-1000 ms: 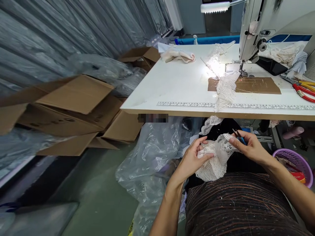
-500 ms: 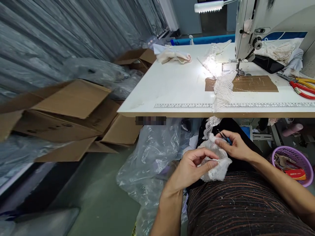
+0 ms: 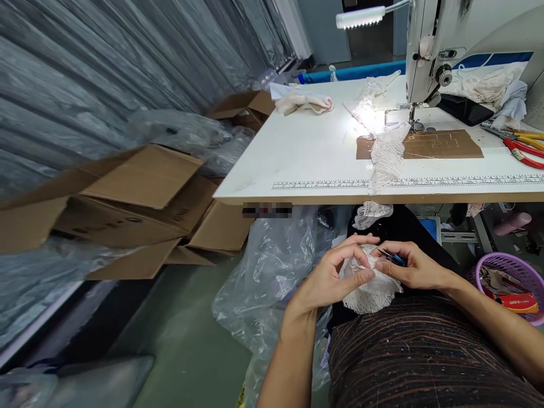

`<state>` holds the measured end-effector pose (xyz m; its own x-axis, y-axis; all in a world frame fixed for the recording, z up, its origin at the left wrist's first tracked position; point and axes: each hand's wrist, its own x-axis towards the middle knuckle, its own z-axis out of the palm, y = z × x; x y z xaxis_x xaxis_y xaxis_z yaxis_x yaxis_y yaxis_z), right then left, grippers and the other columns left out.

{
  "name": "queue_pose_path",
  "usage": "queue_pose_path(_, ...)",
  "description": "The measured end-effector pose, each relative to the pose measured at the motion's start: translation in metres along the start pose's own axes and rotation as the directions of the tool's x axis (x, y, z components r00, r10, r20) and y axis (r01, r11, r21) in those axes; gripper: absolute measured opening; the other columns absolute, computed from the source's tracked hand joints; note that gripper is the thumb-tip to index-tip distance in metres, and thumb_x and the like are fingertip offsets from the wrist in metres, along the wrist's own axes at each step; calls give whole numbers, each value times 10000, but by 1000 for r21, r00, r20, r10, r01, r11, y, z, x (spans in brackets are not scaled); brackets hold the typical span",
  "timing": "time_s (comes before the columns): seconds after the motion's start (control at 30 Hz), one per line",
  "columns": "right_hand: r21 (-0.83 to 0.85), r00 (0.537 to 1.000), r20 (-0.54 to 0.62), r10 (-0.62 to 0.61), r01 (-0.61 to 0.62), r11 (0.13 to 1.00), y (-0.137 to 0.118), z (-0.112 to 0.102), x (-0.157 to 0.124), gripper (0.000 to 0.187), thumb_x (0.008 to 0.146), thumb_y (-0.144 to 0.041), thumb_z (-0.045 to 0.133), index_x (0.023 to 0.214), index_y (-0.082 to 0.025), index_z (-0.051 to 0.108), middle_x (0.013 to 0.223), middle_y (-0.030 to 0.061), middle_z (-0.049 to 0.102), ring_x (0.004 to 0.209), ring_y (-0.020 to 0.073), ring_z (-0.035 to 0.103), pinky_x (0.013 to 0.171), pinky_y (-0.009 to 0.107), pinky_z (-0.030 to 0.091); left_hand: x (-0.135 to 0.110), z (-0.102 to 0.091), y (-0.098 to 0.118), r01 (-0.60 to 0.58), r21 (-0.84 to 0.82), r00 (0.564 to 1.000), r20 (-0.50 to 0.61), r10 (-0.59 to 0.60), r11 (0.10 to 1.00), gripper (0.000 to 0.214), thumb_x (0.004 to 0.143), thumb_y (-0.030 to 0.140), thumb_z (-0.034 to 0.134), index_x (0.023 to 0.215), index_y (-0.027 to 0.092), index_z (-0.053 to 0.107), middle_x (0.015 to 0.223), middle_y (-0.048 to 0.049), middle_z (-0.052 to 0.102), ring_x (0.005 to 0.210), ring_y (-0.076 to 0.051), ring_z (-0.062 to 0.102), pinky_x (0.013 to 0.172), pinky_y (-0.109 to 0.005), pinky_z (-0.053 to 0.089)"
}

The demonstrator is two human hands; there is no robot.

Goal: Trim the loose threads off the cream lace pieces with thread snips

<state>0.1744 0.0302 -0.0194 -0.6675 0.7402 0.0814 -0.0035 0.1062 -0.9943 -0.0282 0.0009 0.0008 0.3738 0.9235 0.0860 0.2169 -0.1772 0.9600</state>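
A piece of white lace (image 3: 372, 294) is bunched over my lap, below the table edge. My left hand (image 3: 342, 275) pinches its upper part, thumb and fingers curved round the fabric. On the other side my right hand (image 3: 414, 265) holds small blue-handled thread snips (image 3: 395, 259) within its fingers, their dark tips pointing left at the lace. The fingertips of that hand also press on the fabric. A lace strip (image 3: 386, 153) lies across the table below the sewing machine (image 3: 429, 62) and hangs over the front edge. Whether it joins the piece in my hands is hidden.
The white table (image 3: 297, 153) carries folded fabric (image 3: 304, 102), a brown cardboard strip (image 3: 446, 144) and red-handled pliers (image 3: 525, 152). Open cardboard boxes (image 3: 140, 175) and clear plastic bags (image 3: 272, 266) stand at the left. A purple basket (image 3: 508, 259) is at the lower right.
My hands have come closer together on the lace, the left moving up a little. The lace has spread lower over my lap. The view has shifted slightly left.
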Motion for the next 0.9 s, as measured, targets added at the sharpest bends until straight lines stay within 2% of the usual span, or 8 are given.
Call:
queue_pose_path(0.1,-5,999,33,-7,8,1000,-1,1,-3,250,915,-426,583,932,-183,638,840,15,618,752,137,520,726,274,460,7,-2,0,-6,-1,997,71,6,1000,249,788,418,757,707,199,673,966,-94,718,979,-243,662,994,-429,463)
queue_pose_path(0.23,37,1000,31,2,-4,999,0,2,-6,161,919,-353,574,926,-207,505,765,-31,537,641,99,438,618,227,408,9,-4,-2,48,4,991,123,-48,999,244,775,408,766,689,199,674,728,-27,648,723,-171,594,770,-323,489)
queue_pose_path(0.33,31,1000,11,-6,6,1000,1,0,-6,145,918,-329,557,882,-213,477,742,-37,504,628,99,419,596,225,386,7,-4,-5,100,-83,995,10,-99,992,277,766,428,771,696,181,667,708,-21,631,675,-150,552,660,-275,447)
queue_pose_path(0.43,-7,999,6,-54,54,998,1,-2,-4,133,918,-318,519,861,-198,531,776,-9,546,685,117,473,654,249,421,6,-1,-7,144,-142,984,-86,-157,979,313,731,453,797,690,168,673,714,-26,642,683,-151,557,652,-265,442)
queue_pose_path(0.5,-41,997,-9,-75,74,996,3,-2,-3,148,881,-335,564,865,-188,569,785,-2,567,697,124,490,674,260,435,6,0,-7,174,-157,974,-121,-193,972,329,708,465,813,688,162,686,719,-32,655,693,-155,568,656,-264,449)
queue_pose_path(0.63,-48,992,-123,-26,20,999,7,3,0,237,833,-406,651,798,-178,593,725,-4,577,654,119,473,630,254,436,5,1,-7,222,-195,945,-197,-260,955,367,671,498,835,696,152,715,718,-35,664,664,-140,563,620,-242,446)
queue_pose_path(0.73,11,984,-176,34,-33,999,7,4,4,333,852,-488,632,746,-175,595,668,-7,558,613,111,445,580,244,416,4,0,-8,248,-280,928,-205,-310,928,404,651,523,844,746,146,736,747,-44,684,648,-126,573,590,-221,454)
queue_pose_path(0.9,96,977,-199,81,-62,993,1,2,8,451,797,-599,669,674,-178,564,608,-31,485,578,97,396,541,231,370,3,0,-9,281,-379,918,-163,-362,882,414,635,503,863,788,141,734,725,-50,704,632,-128,610,597,-222,495)
